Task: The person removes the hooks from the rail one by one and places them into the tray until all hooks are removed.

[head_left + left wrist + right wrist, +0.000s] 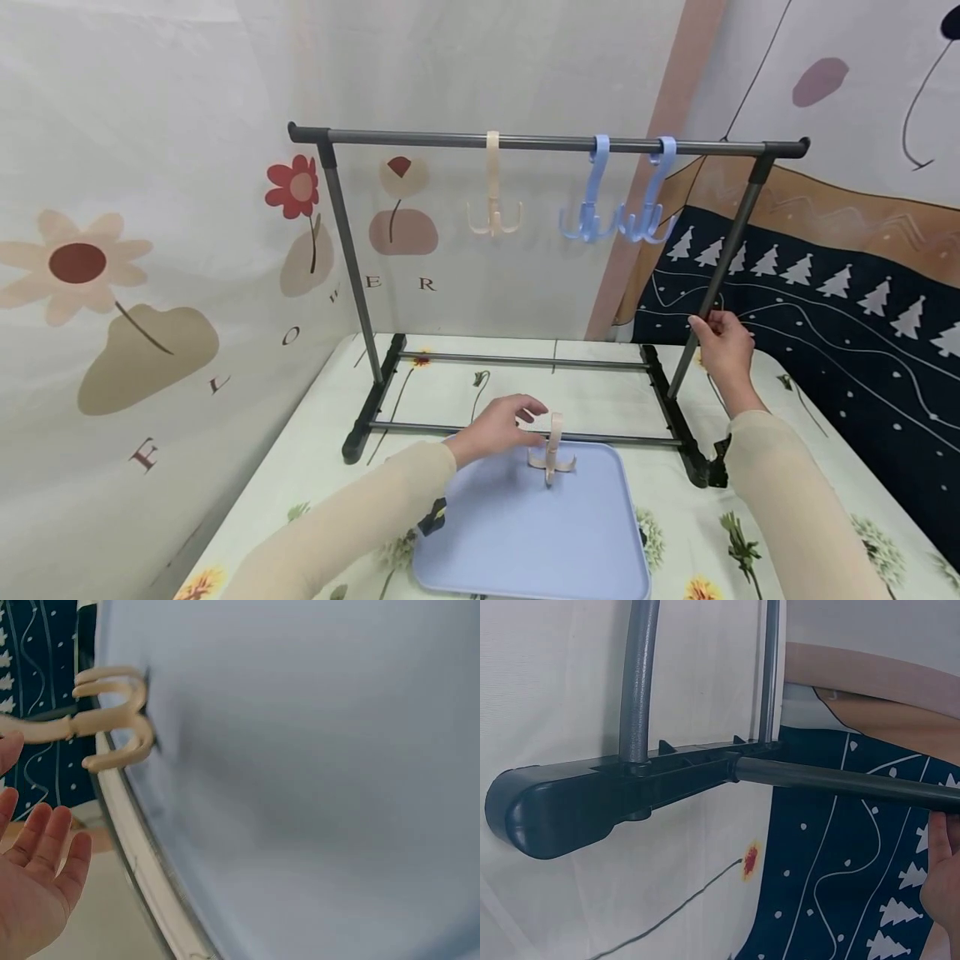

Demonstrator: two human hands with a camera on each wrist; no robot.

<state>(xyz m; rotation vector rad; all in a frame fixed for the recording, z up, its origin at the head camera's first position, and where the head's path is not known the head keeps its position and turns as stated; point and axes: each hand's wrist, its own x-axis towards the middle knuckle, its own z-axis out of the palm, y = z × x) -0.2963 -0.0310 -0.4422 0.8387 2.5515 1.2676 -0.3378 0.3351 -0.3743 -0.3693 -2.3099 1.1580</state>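
A beige four-prong hook stands with its curved top upward over the far edge of a light blue tray. My left hand is just left of this hook, fingers spread and relaxed beside its stem. In the left wrist view, the hook's prongs lie near the tray's rim, with my fingers apart from them. My right hand grips the slanted right upright of a dark grey rack, thumb on the near side. Only part of that hand shows in the right wrist view.
From the rack's top bar hang another beige hook and two blue hooks, the second blue hook tilted. The rack's black feet stand on a flower-patterned cloth behind the tray. Printed fabric surrounds the table.
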